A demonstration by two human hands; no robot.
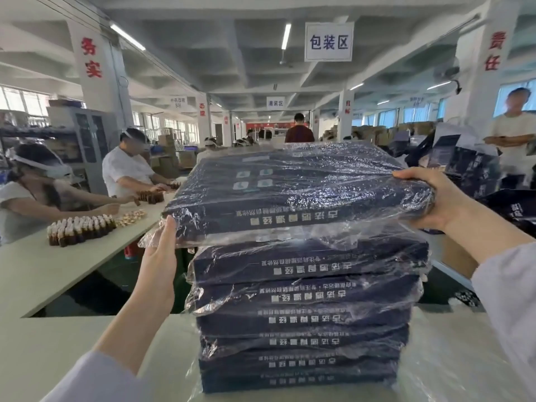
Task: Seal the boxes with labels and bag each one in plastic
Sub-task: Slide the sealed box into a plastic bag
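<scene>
I have the top box (290, 184) in both hands, directly above the stack (304, 323) of dark blue boxes, each already in its clear plastic; this one is bagged too, its film crinkled over the lid and hanging loose over the stack's left side. My right hand (432, 198) grips the box at the stack's upper right, thumb on the lid and fingers curled under the edge; my left hand (162, 250) is flat and straight-fingered, pressed against the box's near corner to the left of the stack, holding nothing in its curl. The box lies skewed, jutting past the stack's left face; whether its underside already rests on the box beneath I cannot tell, since loose film hides the seam.

I judge the step in hand to be the stacking of a finished box; sealing and bagging look done for this one. The next move calls for squaring it to the stack: a push from the left palm toward the stack's centre while the right steadies, then letting go gently, because the film is slippery and the pile is tall.

The stack stands on a pale table (58, 343); left of the stack, workers (127, 172) handle small brown bottles (78, 227) at a long bench.
</scene>
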